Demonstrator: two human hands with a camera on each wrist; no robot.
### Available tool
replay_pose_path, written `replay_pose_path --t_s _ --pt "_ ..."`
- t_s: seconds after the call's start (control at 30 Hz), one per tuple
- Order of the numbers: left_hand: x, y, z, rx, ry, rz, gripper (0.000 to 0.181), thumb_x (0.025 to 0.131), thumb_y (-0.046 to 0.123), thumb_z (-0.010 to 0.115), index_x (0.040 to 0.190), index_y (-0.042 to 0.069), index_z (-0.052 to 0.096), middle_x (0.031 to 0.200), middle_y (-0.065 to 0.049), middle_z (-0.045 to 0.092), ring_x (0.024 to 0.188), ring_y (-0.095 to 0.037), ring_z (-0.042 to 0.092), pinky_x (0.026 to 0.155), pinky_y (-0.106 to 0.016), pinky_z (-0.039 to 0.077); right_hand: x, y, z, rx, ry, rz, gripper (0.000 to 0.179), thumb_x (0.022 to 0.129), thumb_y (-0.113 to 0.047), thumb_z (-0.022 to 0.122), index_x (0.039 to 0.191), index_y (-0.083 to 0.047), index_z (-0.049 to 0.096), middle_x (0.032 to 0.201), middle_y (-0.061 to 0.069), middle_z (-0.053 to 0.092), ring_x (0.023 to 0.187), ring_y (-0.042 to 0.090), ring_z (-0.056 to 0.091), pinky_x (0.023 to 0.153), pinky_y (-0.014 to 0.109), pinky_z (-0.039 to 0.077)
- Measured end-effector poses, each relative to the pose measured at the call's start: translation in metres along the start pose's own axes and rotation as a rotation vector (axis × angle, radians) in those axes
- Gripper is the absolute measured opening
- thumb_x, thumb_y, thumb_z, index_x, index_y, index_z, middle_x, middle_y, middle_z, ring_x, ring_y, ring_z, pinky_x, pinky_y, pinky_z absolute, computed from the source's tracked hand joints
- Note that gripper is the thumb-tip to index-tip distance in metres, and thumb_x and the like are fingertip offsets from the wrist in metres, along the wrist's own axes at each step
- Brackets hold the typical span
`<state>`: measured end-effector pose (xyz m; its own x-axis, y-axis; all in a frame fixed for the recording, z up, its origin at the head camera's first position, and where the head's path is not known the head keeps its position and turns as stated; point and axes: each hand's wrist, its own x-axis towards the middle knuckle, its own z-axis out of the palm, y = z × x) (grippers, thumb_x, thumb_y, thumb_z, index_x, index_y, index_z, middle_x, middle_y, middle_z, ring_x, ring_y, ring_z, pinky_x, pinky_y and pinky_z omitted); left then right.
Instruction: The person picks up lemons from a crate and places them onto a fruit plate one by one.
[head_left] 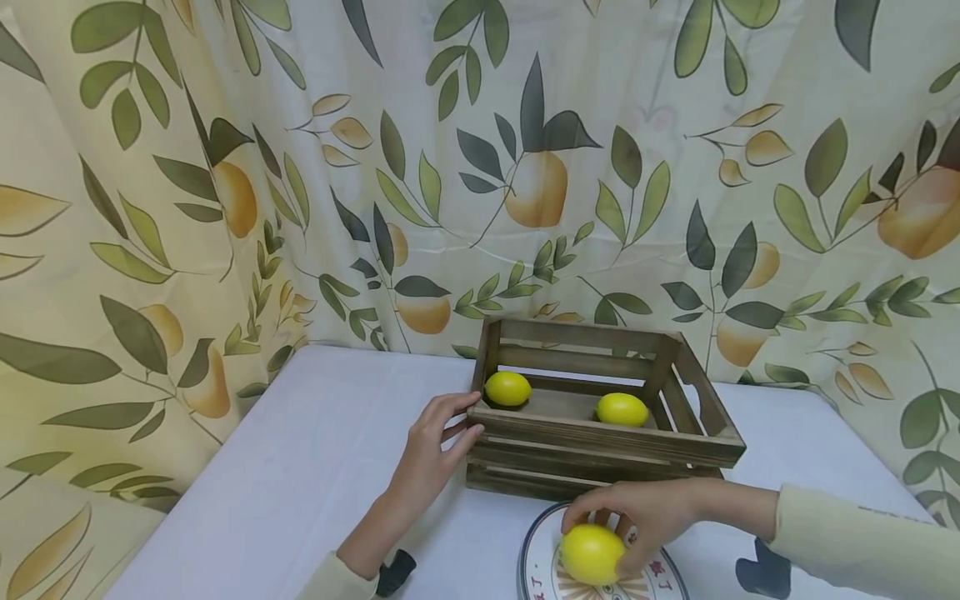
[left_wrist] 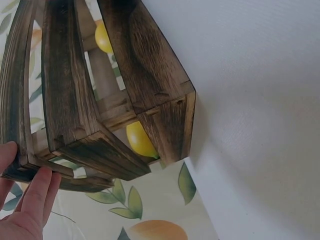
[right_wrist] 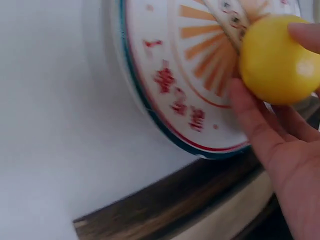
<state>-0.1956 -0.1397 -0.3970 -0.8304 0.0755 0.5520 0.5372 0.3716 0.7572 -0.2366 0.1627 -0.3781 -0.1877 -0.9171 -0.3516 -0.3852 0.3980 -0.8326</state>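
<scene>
My right hand (head_left: 645, 517) grips a yellow lemon (head_left: 592, 554) between thumb and fingers, over a round plate (head_left: 531, 550) with a dark rim, orange rays and red characters. The same lemon (right_wrist: 280, 60) fills the upper right of the right wrist view, with fingertips right at the plate's surface. At the near left corner of a brown slatted wooden crate (head_left: 600, 437), my left hand (head_left: 431, 442) holds the top rail, thumb on the front and fingers at the side. Inside the crate lie two more lemons, one at the left (head_left: 508, 389) and another toward the right (head_left: 622, 409).
Everything stands on a table with a white cloth (head_left: 337, 417). A curtain (head_left: 480, 167) printed with leaves and fruit hangs behind the table and along its left side. Dark straps show at both wrists, near the pale sleeves (head_left: 847, 533).
</scene>
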Motion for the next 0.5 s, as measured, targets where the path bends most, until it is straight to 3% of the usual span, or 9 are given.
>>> replay_pose_path --t_s 0.37,0.5 --pt "0.0 0.003 0.0 0.016 -0.006 -0.011 0.044 0.088 0.001 0.07 0.13 0.005 0.057 0.127 -0.008 0.055 0.117 -0.023 0.058 0.093 -0.028 0.056 0.0 -0.013 -0.008 0.053 -0.021 0.197 0.064 0.085 -0.008 0.068 0.143 -0.01 0.042 0.126 -0.004 0.054 0.108 0.006 0.052 0.091 0.019 0.049" --pt "0.0 0.002 0.0 0.022 -0.003 -0.01 0.045 0.088 0.001 0.07 0.13 0.006 0.057 0.127 -0.008 0.055 0.117 -0.023 0.058 0.093 -0.028 0.056 -0.002 -0.019 -0.014 0.044 -0.047 0.219 0.066 0.086 -0.011 0.067 0.145 -0.012 0.038 0.132 -0.004 0.049 0.114 0.005 0.05 0.092 0.018 0.049"
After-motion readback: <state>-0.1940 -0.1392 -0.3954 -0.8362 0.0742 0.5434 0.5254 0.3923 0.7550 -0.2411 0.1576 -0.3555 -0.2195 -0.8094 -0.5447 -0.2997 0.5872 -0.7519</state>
